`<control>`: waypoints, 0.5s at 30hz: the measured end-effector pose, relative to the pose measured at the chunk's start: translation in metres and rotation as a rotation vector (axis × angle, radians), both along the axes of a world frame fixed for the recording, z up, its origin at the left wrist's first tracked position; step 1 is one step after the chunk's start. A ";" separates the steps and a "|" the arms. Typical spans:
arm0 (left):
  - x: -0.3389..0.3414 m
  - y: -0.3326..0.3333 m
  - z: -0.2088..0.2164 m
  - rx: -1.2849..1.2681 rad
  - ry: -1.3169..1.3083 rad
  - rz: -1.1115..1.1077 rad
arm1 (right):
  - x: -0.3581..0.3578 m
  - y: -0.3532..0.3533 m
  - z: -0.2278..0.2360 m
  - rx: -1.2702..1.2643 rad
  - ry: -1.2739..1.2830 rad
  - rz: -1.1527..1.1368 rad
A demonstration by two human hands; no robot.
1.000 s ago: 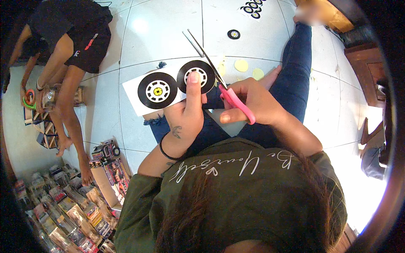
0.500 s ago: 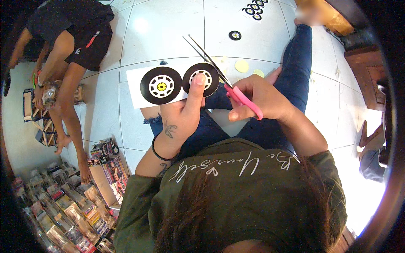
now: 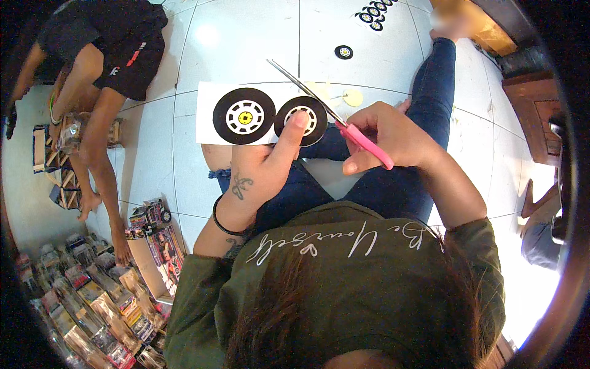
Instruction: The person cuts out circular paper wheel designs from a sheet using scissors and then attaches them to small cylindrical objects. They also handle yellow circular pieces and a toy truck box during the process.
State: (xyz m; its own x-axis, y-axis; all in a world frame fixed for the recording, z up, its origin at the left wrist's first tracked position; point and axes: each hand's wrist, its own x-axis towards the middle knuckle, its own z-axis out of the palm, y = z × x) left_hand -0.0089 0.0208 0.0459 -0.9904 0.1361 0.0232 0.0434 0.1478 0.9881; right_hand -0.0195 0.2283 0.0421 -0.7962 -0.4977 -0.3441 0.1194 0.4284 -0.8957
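My left hand (image 3: 270,154) pinches a white paper sheet (image 3: 206,117) printed with two black wheel pictures, the thumb on top of the right-hand one. The left wheel picture (image 3: 244,117) has a white hub with a yellow centre and white paper around it. Around the right wheel picture (image 3: 316,132) the outer edge is trimmed round. My right hand (image 3: 387,138) is closed on pink-handled scissors (image 3: 369,147). Their metal blades point up and to the left, nearly together, passing along the upper right edge of that wheel.
A cut-out wheel (image 3: 343,52) lies on the tiled floor ahead, with several more wheels (image 3: 373,13) beyond it. Pale yellow paper scraps (image 3: 352,98) lie nearer. At left, a person (image 3: 101,74) reaches down by a box (image 3: 153,261) and many wrapped packages (image 3: 92,301).
The sheet has turned slightly clockwise and shifted right in my left hand's grip. My right hand and the scissors have moved a little right and down.
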 end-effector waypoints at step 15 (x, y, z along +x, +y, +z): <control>-0.005 -0.008 0.008 -0.064 -0.099 -0.153 | -0.008 0.010 0.014 0.153 0.002 0.069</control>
State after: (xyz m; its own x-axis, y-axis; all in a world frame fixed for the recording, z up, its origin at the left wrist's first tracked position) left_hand -0.0139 0.0131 0.0542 -0.9552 0.2829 -0.0868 -0.0267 0.2094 0.9775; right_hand -0.0273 0.2385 0.0565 -0.7626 -0.4928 -0.4189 0.0835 0.5673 -0.8193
